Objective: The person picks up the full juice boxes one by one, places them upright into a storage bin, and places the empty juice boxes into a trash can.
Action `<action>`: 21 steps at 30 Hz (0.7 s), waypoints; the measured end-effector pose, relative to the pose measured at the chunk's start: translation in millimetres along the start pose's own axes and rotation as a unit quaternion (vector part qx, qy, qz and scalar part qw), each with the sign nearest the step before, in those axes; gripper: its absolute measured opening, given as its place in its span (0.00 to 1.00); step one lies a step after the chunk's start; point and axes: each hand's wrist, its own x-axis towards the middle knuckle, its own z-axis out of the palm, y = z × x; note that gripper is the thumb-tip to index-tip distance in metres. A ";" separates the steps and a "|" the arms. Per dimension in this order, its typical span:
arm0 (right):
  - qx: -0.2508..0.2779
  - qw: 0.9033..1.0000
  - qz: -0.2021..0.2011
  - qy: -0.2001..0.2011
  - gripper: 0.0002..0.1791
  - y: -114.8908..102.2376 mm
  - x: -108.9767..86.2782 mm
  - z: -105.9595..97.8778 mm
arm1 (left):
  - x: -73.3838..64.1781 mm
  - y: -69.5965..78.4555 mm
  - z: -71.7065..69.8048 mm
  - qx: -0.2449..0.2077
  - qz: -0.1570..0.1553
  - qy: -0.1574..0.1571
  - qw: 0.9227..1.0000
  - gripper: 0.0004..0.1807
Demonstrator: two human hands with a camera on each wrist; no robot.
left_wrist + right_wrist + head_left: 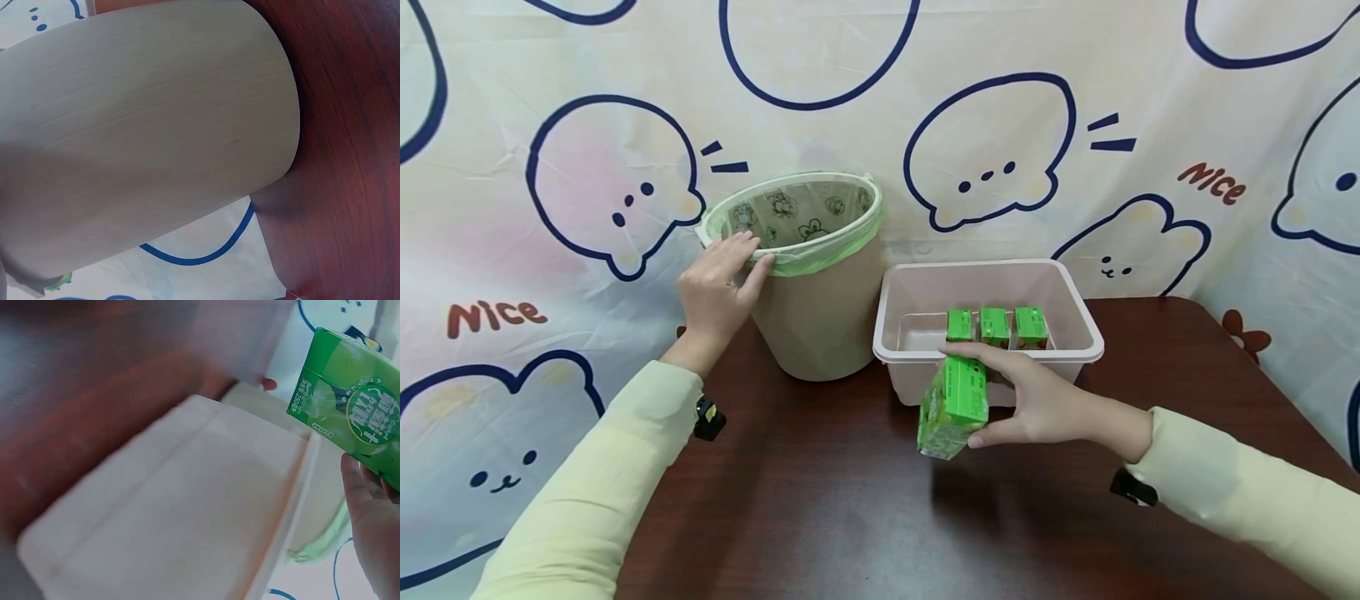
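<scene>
A green juice box [955,407], its front label clear in the right wrist view, is held in my right hand [1041,400] just in front of the pale plastic tub [910,371]. The thumb is at its lower side and the fingers at its upper end; the box hangs tilted above the table. My left hand [718,279] holds the near left rim of a beige trash can [820,321], fingers over the edge and thumb outside. In the left wrist view the can's wall [150,137] fills most of the picture and hides the fingers.
Three more green juice boxes [994,326] stand in a row inside the tub. A pale green patterned liner [831,258] is folded over the can's rim. Can and tub stand side by side on a dark brown table [820,508], before a printed cloth [820,133].
</scene>
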 end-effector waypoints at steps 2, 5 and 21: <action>-0.010 1.000 -0.008 0.011 0.54 -2.8 7.7 -1.7 | 0.2 0.4 -0.1 0.000 0.000 0.000 1.000 0.19; -0.012 0.999 -0.022 0.021 0.54 -5.5 20.6 -4.0 | 0.3 1.0 -0.4 0.000 -0.002 -0.001 1.000 0.19; 0.024 0.991 -0.099 0.082 0.51 -23.0 99.3 -27.5 | 1.1 2.4 -1.3 0.004 -0.001 -0.005 1.000 0.20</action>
